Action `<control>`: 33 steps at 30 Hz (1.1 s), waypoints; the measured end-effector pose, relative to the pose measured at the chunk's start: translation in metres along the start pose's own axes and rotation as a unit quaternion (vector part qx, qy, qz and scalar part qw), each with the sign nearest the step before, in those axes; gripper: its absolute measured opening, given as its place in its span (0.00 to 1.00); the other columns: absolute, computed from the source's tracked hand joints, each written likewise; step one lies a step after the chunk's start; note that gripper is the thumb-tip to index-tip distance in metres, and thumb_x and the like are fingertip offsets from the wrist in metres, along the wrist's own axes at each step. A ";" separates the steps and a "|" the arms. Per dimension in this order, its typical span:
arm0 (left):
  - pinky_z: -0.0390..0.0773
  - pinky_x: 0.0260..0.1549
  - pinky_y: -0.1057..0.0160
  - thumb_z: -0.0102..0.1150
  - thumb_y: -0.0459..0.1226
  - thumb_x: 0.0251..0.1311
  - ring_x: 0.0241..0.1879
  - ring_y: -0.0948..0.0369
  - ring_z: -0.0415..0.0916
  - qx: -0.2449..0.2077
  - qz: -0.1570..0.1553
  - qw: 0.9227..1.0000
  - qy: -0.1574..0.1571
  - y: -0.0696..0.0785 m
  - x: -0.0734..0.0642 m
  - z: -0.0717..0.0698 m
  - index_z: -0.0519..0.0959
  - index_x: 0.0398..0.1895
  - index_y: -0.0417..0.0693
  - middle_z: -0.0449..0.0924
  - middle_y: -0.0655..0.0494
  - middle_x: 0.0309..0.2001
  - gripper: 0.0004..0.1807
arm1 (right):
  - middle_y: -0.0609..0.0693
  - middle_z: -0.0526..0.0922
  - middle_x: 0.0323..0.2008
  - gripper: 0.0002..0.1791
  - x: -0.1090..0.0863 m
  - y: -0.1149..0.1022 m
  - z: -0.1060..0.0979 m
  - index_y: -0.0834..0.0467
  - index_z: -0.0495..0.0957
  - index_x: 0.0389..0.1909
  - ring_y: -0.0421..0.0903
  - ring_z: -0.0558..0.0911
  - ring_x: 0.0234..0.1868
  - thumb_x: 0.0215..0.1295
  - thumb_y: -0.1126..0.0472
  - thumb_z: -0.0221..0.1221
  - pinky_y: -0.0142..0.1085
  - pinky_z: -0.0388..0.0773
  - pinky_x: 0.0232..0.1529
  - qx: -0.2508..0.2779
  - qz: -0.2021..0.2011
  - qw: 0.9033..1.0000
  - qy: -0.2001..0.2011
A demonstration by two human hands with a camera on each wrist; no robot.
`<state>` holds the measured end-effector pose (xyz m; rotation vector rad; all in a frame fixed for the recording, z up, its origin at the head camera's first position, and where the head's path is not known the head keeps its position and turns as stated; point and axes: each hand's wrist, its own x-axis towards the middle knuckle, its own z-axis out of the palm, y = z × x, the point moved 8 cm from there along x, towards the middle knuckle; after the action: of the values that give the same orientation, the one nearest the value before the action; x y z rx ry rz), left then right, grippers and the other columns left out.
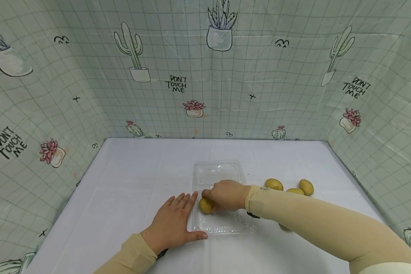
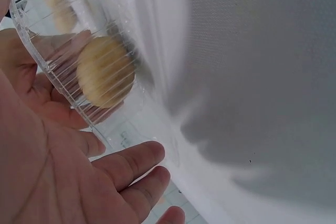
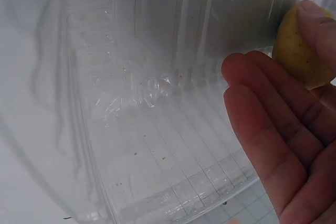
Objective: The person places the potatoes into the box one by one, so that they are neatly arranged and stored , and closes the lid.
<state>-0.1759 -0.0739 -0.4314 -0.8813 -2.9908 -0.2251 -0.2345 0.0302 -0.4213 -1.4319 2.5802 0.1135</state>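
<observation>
The right grip pinches a potato near nine o'clock in the clear tray; the splayed, empty left grip should steady it for gentle release.

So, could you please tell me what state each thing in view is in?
Clear container: open, lid folded back
Held potato: looks whole, inside the container
Other potatoes: loose on the table, some partly hidden
Right hand: gripping the held potato
Left hand: outstretched beside the container
</observation>
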 end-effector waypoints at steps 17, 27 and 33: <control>0.62 0.65 0.42 0.50 0.76 0.53 0.68 0.46 0.64 -0.001 -0.008 1.000 -0.008 -0.001 -0.001 0.000 0.57 0.77 0.40 0.68 0.40 0.69 0.61 | 0.41 0.86 0.39 0.29 -0.002 0.001 -0.003 0.51 0.77 0.60 0.38 0.83 0.35 0.59 0.49 0.71 0.35 0.81 0.44 0.007 -0.010 1.000 0.010; 0.63 0.64 0.42 0.50 0.76 0.53 0.68 0.45 0.65 0.000 -0.012 1.000 -0.011 -0.001 0.000 0.000 0.56 0.77 0.39 0.68 0.39 0.68 0.61 | 0.40 0.86 0.35 0.28 -0.005 0.006 -0.005 0.50 0.77 0.60 0.37 0.83 0.33 0.59 0.50 0.71 0.35 0.81 0.40 -0.005 -0.013 1.000 0.019; 0.63 0.64 0.42 0.51 0.75 0.53 0.67 0.45 0.65 -0.005 -0.007 1.000 -0.003 0.001 0.000 -0.001 0.57 0.76 0.39 0.68 0.40 0.68 0.61 | 0.40 0.85 0.34 0.22 -0.004 0.001 -0.007 0.52 0.78 0.55 0.37 0.82 0.30 0.62 0.49 0.69 0.34 0.81 0.38 -0.017 -0.031 0.999 0.037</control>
<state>-0.1752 -0.0733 -0.4306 -0.8632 -3.0042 -0.2372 -0.2341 0.0324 -0.4141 -1.5560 2.6001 0.0971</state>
